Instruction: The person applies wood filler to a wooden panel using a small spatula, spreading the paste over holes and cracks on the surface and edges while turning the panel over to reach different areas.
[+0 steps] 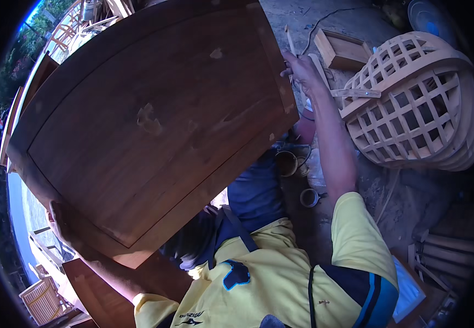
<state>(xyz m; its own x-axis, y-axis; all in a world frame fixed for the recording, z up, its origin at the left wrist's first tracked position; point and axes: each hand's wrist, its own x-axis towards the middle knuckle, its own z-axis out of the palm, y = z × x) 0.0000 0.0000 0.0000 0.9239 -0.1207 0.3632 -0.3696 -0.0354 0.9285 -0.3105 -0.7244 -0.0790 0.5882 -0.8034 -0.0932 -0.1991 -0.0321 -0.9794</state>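
A large dark brown wooden panel (155, 126) with a curved side and a grooved border is tilted across my lap. Several lighter, uneven patches mark its face. My left hand (59, 221) grips its lower left edge, with the fingers partly hidden by the board. At the right edge of the panel, my right hand (302, 71) is closed, its knuckles close against the wood. A thin pale stick (289, 39) rises from that fist; whether it ends in a brush is hidden.
Right of me lies a rounded wooden lattice frame (412, 109), beside an open wooden box (343, 50). Small cans (309, 198) stand on the floor near my leg. Another brown board (106, 295) lies below the panel. A blue fan (425, 16) is at the far right.
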